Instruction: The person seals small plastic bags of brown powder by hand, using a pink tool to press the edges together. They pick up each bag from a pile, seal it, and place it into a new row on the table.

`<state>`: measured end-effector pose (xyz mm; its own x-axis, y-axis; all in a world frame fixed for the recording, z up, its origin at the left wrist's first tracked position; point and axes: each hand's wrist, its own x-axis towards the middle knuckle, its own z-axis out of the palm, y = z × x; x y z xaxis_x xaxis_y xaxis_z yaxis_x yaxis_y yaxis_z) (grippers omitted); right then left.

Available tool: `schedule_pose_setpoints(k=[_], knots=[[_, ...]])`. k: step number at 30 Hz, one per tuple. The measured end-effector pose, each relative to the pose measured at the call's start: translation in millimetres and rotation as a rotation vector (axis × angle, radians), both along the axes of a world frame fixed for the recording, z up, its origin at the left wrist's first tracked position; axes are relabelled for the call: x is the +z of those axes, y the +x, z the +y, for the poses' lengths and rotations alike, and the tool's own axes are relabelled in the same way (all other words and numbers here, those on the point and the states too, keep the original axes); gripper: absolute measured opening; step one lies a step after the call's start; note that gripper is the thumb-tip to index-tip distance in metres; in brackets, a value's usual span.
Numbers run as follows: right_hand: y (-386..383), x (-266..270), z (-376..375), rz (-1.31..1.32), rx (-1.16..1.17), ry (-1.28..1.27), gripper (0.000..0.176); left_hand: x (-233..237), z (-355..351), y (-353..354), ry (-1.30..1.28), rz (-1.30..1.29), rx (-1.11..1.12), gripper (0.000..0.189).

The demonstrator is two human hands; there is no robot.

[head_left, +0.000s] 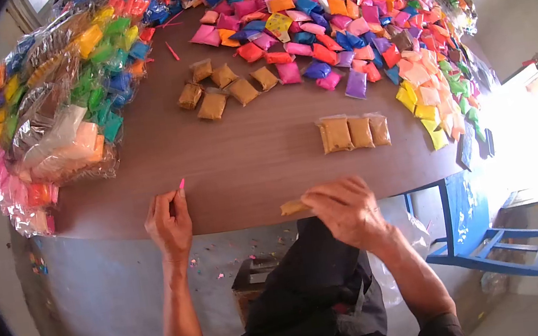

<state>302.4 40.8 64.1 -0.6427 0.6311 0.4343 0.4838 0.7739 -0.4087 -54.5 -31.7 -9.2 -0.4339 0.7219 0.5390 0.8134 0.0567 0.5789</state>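
My left hand (170, 223) is closed at the table's near edge, pinching a small pink pointed stick (182, 183) whose tip points up. Over the near edge to the right, my right hand (346, 211) is closed on a small brown packet (293, 207), and one end of it sticks out to the left. Beyond the right hand, a row of joined brown packets (354, 132) in clear wrap lies on the table (240, 158). Several loose brown packets (212, 105) are grouped farther back, left of centre.
A large heap of colourful packets (311, 20) covers the back and right side. Clear bags of coloured packets (59, 121) are piled at the left. Another pink stick (172, 51) lies near the back. A blue chair (464, 230) stands at the right, below the table.
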Motion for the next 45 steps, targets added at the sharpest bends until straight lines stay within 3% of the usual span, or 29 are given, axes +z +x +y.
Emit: schedule_pose_setpoints(k=[4, 9, 13, 25, 31, 34, 40, 45], knots=[[-1, 44, 36, -0.124, -0.027, -0.006, 0.034, 0, 3, 1, 0.056, 0.028, -0.011, 0.010], [-18, 57, 86, -0.237, 0.028, 0.013, 0.035, 2, 0, 2, 0.057, -0.004, -0.019, 0.010], [-40, 59, 113, -0.441, 0.006, -0.090, 0.027, 2, -1, 0, 0.038, -0.031, -0.017, 0.010], [-65, 38, 168, -0.810, -0.040, -0.013, 0.022, 0, 1, 2, 0.136, -0.021, -0.040, 0.007], [-63, 30, 168, -0.791, -0.040, 0.094, 0.027, 2, 1, 3, 0.123, -0.010, -0.031, 0.008], [-66, 35, 165, -0.867, -0.053, -0.008, 0.031, 1, 0, 2, 0.108, -0.004, -0.030, 0.008], [-50, 10, 140, -0.548, 0.059, 0.189, 0.027, 1, -2, 2, 0.089, -0.014, -0.027, 0.008], [-47, -14, 107, -0.434, 0.000, 0.230, 0.027, 3, 0, 4, 0.110, 0.024, -0.026, 0.005]])
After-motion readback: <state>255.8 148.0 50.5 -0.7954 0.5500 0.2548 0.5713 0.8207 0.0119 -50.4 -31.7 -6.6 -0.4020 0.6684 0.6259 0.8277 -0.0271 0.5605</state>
